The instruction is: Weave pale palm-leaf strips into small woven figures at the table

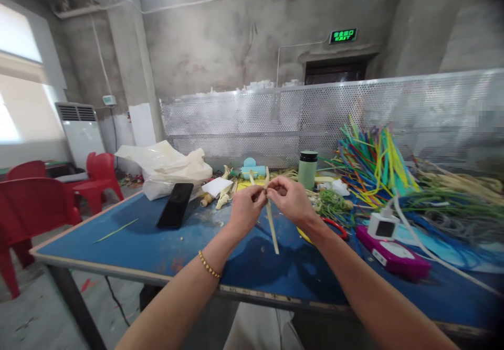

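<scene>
Over the middle of the blue table, my left hand (247, 205) and my right hand (290, 198) meet with fingertips pinched close together. Between them is a pale, flat plant-like strip (272, 229). One end hangs down toward the table, and other pale ends stick up above the fingers. Both hands are closed on the strip where it seems to cross or fold; the fingers hide the exact spot. Just beyond my right hand stands a green bottle with a black lid (307, 171). Red-handled scissors (334, 227) lie partly behind my right forearm.
A black phone (175, 205) lies left, before a white plastic bag (169, 166). On the right are a purple power strip (394, 253) with a white charger (381, 225), a bundle of coloured strips (374, 161) and green strands (334, 205). A perforated metal screen (244, 122) stands behind the table (134, 255).
</scene>
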`<state>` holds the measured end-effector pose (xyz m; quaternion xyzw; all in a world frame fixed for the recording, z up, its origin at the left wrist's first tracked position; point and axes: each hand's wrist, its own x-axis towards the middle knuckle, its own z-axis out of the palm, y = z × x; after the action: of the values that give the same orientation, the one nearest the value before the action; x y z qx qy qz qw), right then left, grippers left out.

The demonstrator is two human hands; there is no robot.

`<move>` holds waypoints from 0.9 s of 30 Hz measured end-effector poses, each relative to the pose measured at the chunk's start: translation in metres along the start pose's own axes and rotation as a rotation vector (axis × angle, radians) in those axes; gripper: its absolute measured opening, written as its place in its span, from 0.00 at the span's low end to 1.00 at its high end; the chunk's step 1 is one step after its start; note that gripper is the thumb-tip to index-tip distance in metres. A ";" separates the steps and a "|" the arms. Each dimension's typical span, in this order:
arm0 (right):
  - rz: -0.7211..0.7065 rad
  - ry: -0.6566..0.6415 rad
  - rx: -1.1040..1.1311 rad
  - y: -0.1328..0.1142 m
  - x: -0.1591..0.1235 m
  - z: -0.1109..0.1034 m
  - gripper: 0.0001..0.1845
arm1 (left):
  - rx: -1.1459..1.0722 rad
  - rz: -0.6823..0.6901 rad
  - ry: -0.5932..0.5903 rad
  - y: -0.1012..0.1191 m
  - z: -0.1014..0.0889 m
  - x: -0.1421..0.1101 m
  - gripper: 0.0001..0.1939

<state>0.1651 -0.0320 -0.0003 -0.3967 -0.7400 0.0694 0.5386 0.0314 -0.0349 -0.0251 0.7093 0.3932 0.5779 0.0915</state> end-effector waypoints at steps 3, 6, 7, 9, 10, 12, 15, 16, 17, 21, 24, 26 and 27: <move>-0.011 0.031 -0.071 -0.001 -0.001 0.000 0.05 | 0.012 0.016 0.012 0.000 0.000 -0.001 0.10; -0.003 0.063 -0.136 -0.001 -0.001 0.000 0.05 | 0.034 0.039 0.012 -0.001 0.001 -0.001 0.09; -0.007 0.066 -0.147 -0.001 -0.001 0.000 0.05 | 0.039 0.049 0.011 0.000 0.001 -0.002 0.09; -0.011 0.071 -0.156 -0.001 -0.001 0.000 0.06 | 0.045 0.071 0.011 0.000 0.001 -0.002 0.09; -0.011 0.072 -0.157 -0.001 0.000 0.000 0.07 | 0.049 0.082 0.010 0.000 0.001 -0.002 0.09; -0.018 0.069 -0.151 -0.002 0.000 0.000 0.07 | 0.062 0.097 0.010 0.001 0.000 -0.003 0.08; -0.038 0.076 -0.157 -0.003 -0.001 0.001 0.07 | 0.082 0.105 0.009 0.001 0.000 -0.003 0.08; -0.037 0.086 -0.163 -0.003 -0.001 0.001 0.07 | 0.089 0.112 0.010 0.001 0.000 -0.003 0.08; -0.032 0.100 -0.167 -0.002 -0.001 0.001 0.08 | 0.097 0.122 0.010 0.001 0.000 -0.003 0.08; 0.010 0.108 -0.105 -0.001 0.000 0.000 0.08 | 0.110 0.149 0.001 0.001 0.002 -0.003 0.09; 0.036 0.071 -0.004 -0.002 0.001 -0.005 0.09 | 0.076 0.112 0.007 0.001 0.001 -0.003 0.10; 0.043 0.103 0.041 -0.003 0.002 -0.009 0.11 | 0.062 0.092 0.010 0.001 0.001 -0.002 0.09; 0.048 0.135 0.055 -0.003 0.002 -0.012 0.11 | 0.057 0.087 0.010 0.001 0.000 -0.001 0.09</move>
<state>0.1733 -0.0366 0.0078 -0.4034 -0.6900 0.0757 0.5962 0.0321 -0.0363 -0.0257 0.7251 0.3786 0.5735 0.0440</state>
